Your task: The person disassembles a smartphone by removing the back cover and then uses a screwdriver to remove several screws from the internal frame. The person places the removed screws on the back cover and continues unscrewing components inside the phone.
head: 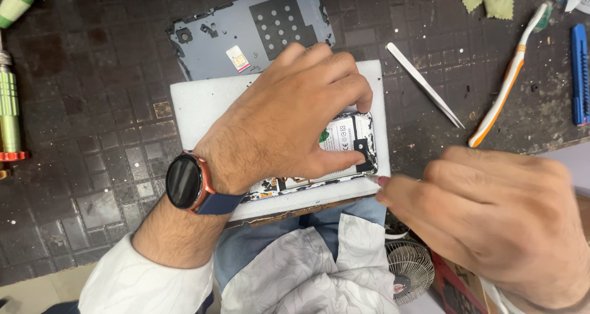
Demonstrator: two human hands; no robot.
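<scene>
My left hand (289, 120) presses on the opened phone (344, 145), thumb and fingers clamped on its edges; it lies on a white foam pad (203, 105) on the table (92, 105). My right hand (491, 215) is blurred at the pad's corner; I cannot tell its grip. The grey back cover (246, 28) lies just behind the pad, tweezers (424, 83) nearby.

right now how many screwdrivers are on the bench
2, both at the left edge: a green-handled screwdriver in the top-left corner, and a green metal screwdriver below it. Both are cut off by the frame; others may lie out of view.
</scene>
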